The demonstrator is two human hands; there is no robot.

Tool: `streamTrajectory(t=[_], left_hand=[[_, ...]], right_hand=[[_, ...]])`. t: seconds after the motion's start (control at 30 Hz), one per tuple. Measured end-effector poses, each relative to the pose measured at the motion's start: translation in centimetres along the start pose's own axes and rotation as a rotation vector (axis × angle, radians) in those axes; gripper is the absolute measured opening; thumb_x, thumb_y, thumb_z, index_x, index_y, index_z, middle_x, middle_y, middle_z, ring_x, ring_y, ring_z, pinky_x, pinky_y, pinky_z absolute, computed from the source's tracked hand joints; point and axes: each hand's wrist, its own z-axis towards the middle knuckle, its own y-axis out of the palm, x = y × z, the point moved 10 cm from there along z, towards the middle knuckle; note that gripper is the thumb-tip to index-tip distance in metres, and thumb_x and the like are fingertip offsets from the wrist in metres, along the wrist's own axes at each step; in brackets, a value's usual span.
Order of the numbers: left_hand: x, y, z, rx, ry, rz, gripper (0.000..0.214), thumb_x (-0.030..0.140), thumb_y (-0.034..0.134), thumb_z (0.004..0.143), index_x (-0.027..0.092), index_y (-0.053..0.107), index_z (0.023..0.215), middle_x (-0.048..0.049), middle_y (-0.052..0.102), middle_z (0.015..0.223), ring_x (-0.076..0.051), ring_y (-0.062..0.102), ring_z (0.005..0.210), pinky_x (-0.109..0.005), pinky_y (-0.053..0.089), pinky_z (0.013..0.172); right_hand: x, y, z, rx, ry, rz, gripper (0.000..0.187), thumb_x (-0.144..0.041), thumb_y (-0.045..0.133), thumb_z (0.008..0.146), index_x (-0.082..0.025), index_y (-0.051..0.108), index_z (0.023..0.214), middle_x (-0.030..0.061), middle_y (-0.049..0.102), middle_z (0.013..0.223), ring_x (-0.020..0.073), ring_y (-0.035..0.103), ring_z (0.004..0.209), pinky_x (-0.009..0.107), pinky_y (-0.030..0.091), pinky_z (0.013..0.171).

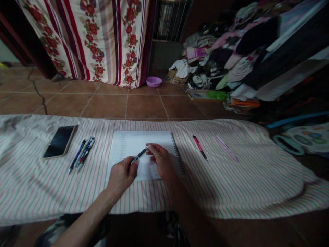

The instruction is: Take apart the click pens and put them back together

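A spiral notebook (133, 144) lies open on a striped cloth (231, 185) in front of me. Both my hands hold one dark pen (138, 155) above its page. My left hand (122, 175) is closed round the pen's lower end. My right hand (160, 160) pinches the upper end with thumb and fingertips. The pen slants up to the right between them.
Left of the notebook lie several pens (82, 154) and a dark phone (59, 141). To the right lie a red-and-black pen (199, 147) and a pink pen (226, 148). Beyond the cloth: tiled floor, a purple bowl (154, 81), a floral curtain (102, 37), a clothes pile (231, 51).
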Motion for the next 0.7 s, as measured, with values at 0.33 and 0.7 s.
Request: streamTrajectory(t=[0.33, 0.7], left_hand=[[0.22, -0.25, 0.09, 0.002, 0.000, -0.009, 0.031, 0.035, 0.038, 0.087, 0.017, 0.061, 0.097, -0.0059, 0.070, 0.079, -0.019, 0.065, 0.067, -0.028, 0.047, 0.060], [0.25, -0.28, 0.13, 0.003, 0.006, -0.013, 0.032, 0.035, 0.038, 0.087, 0.015, 0.060, 0.099, -0.0066, 0.070, 0.079, -0.019, 0.065, 0.068, -0.029, 0.047, 0.061]], right_hand=[[-0.21, 0.22, -0.22, -0.029, -0.003, 0.035, 0.030, -0.043, 0.064, 0.067, -0.020, 0.067, 0.086, 0.0035, 0.067, 0.083, 0.0160, 0.062, 0.074, 0.023, 0.041, 0.056], [-0.26, 0.58, -0.31, -0.067, -0.003, 0.038, 0.028, -0.040, 0.065, 0.067, -0.020, 0.069, 0.086, 0.0029, 0.066, 0.082, 0.0148, 0.062, 0.074, 0.023, 0.042, 0.056]])
